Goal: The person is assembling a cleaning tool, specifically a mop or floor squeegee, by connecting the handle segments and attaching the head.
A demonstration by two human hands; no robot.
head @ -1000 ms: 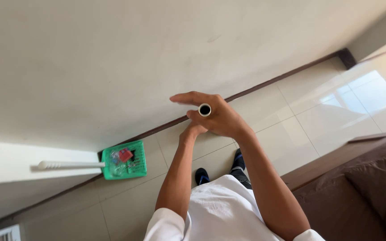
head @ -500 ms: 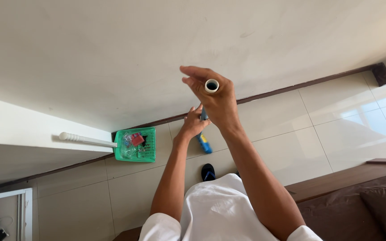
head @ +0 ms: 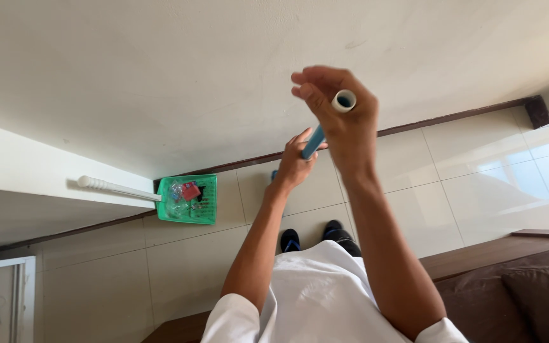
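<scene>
From the head camera, both hands are clamped on a blue pole (head: 313, 142) (its white open end toward the camera): the right hand (head: 344, 124) grips near the top, the left hand (head: 297, 164) lower down. Left on the floor sits a green dustpan (head: 189, 199).

A pale plaster wall (head: 160, 70) meets glossy beige floor tiles (head: 414, 184) along a dark skirting board (head: 452, 116); brown furniture (head: 516, 273) stands at the lower right.
</scene>
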